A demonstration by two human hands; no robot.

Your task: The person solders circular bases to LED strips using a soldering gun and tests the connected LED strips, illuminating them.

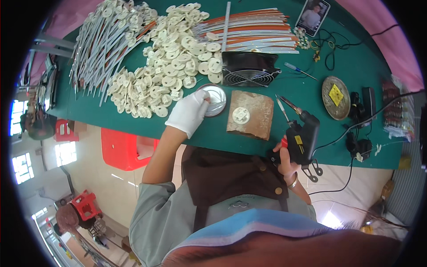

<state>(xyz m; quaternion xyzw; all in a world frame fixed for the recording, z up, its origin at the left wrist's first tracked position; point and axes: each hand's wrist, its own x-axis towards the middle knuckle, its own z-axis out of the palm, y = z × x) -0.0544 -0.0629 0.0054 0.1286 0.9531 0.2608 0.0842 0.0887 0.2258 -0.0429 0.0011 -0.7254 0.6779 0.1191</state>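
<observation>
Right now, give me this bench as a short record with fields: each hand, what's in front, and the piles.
left hand: gloved, fingers in a shiny round dish
right hand: bare, gripping a black soldering gun, tip pointing up over the table
in front: brown block with a white disc on top
behind block: black fan
piles: white discs at centre, strips to the left
table: green

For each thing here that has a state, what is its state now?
left hand: gloved, fingers in the round metal tin
right hand: bare, gripping the black soldering gun
soldering gun: held above the table edge, tip up
white disc: lying on the brown block
phone: screen lit
</observation>
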